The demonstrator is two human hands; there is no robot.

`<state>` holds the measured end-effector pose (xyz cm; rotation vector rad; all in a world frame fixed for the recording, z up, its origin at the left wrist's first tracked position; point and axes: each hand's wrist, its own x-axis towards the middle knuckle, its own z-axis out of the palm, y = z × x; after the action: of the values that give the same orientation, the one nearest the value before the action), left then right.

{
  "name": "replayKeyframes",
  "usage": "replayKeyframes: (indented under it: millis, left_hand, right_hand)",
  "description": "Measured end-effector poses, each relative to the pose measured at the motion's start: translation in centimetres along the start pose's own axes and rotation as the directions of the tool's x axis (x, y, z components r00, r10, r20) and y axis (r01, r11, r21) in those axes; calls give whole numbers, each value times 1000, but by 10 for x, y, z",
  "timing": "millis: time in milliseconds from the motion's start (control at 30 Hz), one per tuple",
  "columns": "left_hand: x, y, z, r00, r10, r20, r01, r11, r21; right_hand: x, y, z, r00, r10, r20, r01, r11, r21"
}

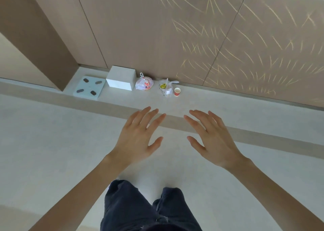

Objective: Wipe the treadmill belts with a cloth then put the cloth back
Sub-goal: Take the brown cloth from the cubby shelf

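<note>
My left hand [138,136] and my right hand [212,139] are held out in front of me, palms down, fingers spread and straight, holding nothing. They hover side by side above a pale floor. No treadmill and no cloth show in the head view. My legs in dark trousers [140,208] stand below the hands.
Along the foot of a beige panelled wall [157,29] lie a pale blue bathroom scale [89,87], a white box [121,78], two tied plastic bags [144,84] [165,87] and a small red paper cup [177,91]. A tan stripe [263,137] crosses the floor.
</note>
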<state>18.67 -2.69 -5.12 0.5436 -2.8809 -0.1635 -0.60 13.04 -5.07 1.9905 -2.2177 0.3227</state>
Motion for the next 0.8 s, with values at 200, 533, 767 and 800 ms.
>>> replayKeyframes:
  millis: [200,533,767,800]
  left_hand:
    - [-45,-48,-12,993,-122,5,122,992,-17]
    - [-142,-180,-47,967,-253,-32,251,967,-47]
    - [-218,-278,-69,929,-369,-15,368,930,-10]
    - [-229,-288,-72,920,-390,-18,390,921,-10]
  right_hand:
    - [33,-61,29,998,-60,-13,61,996,70]
    - [126,-198,76,987,-158,-24,159,983,95]
    - [196,-291,104,962,-274,0,270,949,165]
    - [205,-302,107,956,-292,6,286,942,174]
